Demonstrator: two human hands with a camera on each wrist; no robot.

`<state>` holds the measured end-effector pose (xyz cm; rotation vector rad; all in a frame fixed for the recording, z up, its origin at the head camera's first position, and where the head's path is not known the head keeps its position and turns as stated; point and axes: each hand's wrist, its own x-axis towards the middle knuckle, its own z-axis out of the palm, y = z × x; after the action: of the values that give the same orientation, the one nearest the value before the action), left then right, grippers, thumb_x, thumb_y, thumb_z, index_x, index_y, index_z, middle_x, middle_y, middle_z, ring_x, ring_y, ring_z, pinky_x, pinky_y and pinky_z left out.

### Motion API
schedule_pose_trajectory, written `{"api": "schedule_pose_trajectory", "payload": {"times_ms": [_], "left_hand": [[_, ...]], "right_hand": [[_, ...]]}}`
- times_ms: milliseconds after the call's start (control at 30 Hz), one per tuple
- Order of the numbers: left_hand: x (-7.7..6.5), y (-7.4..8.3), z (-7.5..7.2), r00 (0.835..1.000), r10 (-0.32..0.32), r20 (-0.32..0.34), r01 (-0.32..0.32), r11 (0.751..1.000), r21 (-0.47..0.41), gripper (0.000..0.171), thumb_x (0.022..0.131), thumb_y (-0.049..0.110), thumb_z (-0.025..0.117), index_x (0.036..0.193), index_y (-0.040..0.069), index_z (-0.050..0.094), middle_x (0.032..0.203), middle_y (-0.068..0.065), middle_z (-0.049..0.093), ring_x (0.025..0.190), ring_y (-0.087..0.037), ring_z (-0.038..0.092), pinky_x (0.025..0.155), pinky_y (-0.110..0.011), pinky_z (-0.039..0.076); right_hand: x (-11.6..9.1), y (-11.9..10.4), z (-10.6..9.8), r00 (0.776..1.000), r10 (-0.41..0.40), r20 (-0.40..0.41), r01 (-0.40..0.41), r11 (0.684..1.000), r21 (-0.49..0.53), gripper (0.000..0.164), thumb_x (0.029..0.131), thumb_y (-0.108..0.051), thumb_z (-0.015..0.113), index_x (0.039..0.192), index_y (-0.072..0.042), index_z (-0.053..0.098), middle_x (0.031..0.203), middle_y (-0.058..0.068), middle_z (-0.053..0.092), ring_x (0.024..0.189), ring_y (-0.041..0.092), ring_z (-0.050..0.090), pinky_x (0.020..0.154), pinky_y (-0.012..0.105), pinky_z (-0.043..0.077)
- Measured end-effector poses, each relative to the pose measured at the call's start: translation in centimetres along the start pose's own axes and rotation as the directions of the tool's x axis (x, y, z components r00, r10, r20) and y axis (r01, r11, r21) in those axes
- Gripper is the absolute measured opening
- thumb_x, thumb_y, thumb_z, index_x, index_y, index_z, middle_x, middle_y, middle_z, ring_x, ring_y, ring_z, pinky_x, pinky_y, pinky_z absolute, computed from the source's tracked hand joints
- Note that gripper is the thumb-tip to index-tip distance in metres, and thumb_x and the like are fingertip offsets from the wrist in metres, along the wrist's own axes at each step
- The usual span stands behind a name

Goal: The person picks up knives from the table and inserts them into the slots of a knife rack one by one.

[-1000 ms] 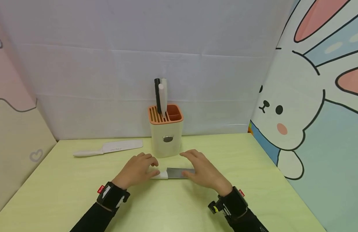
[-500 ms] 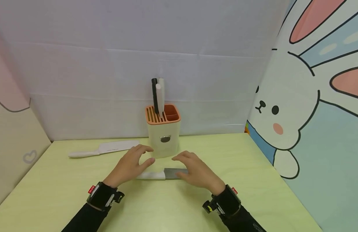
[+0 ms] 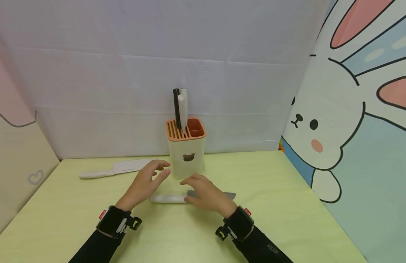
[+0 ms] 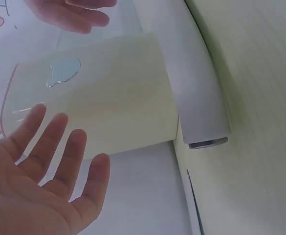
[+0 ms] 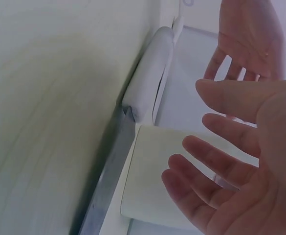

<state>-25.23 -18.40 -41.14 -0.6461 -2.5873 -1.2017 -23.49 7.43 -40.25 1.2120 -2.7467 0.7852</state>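
A knife with a white handle (image 3: 168, 199) and a grey blade (image 3: 230, 195) lies flat on the table, handle to the left. My right hand (image 3: 206, 195) hovers over the knife near where handle meets blade, hiding part of the blade; in the right wrist view its fingers (image 5: 216, 166) are relaxed and apart from the knife. My left hand (image 3: 145, 182) is above and left of the handle, fingers spread and holding nothing, as the left wrist view shows (image 4: 50, 181). Behind both hands stands a cream knife block (image 3: 187, 160) with an orange slotted top.
Black and white handles (image 3: 182, 109) stick up from the block's slots. A white cleaver (image 3: 130, 166) lies at the back left of the table (image 3: 281, 219), its blade tip behind my left hand. A white sheet (image 3: 91, 91) hangs at the back; a rabbit-printed panel (image 3: 321, 138) borders the right.
My right hand has moved left along the knife from the blade toward the handle. My left hand has drawn back up and left, uncovering the handle. The knife stays put.
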Motion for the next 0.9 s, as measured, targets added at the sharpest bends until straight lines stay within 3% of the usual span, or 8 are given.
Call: {"api": "schedule_pose_trajectory", "payload": {"times_ms": [267,533,700,900], "left_hand": [[-0.2,-0.2,-0.3,0.999,-0.028,-0.039,0.023,0.994,-0.108,0.038,0.112,0.031,0.058,0.139,0.006,0.062,0.14,-0.014,0.065,0.126,-0.031,0.063,0.104,-0.058,0.052],[-0.1,-0.6,-0.4,0.997,-0.046,-0.057,0.04,0.994,-0.106,0.036,0.112,0.033,0.058,0.138,0.009,0.063,0.138,-0.012,0.066,0.126,-0.03,0.063,0.104,-0.058,0.053],[0.0,-0.7,-0.5,0.996,-0.065,-0.057,0.059,0.993,-0.106,0.039,0.111,0.037,0.058,0.138,0.009,0.062,0.139,-0.012,0.065,0.127,-0.03,0.063,0.103,-0.057,0.054],[-0.2,-0.8,-0.6,0.996,-0.068,-0.054,0.063,0.993,-0.097,0.039,0.112,0.036,0.057,0.138,0.009,0.062,0.139,-0.012,0.065,0.126,-0.031,0.063,0.104,-0.057,0.054]], "right_hand": [[1.4,-0.1,2.0,0.998,0.02,0.053,-0.017,0.998,-0.052,0.04,0.096,-0.015,0.08,0.134,-0.005,0.07,0.124,0.012,0.066,0.107,0.022,0.059,0.096,0.034,0.052],[2.1,-0.5,3.6,0.999,0.022,0.044,-0.014,0.987,-0.162,0.036,0.091,-0.017,0.085,0.125,-0.008,0.075,0.111,0.005,0.067,0.1,0.02,0.061,0.09,0.028,0.052],[2.2,-0.7,4.3,0.999,0.028,0.028,-0.02,0.972,-0.233,0.029,0.092,-0.016,0.082,0.121,-0.013,0.077,0.106,0.001,0.068,0.091,0.016,0.057,0.08,0.024,0.048],[2.3,-1.0,5.0,0.999,0.048,0.014,-0.043,0.962,-0.269,0.025,0.095,-0.01,0.078,0.12,-0.013,0.078,0.106,0.0,0.071,0.089,0.017,0.058,0.079,0.025,0.049]]}}
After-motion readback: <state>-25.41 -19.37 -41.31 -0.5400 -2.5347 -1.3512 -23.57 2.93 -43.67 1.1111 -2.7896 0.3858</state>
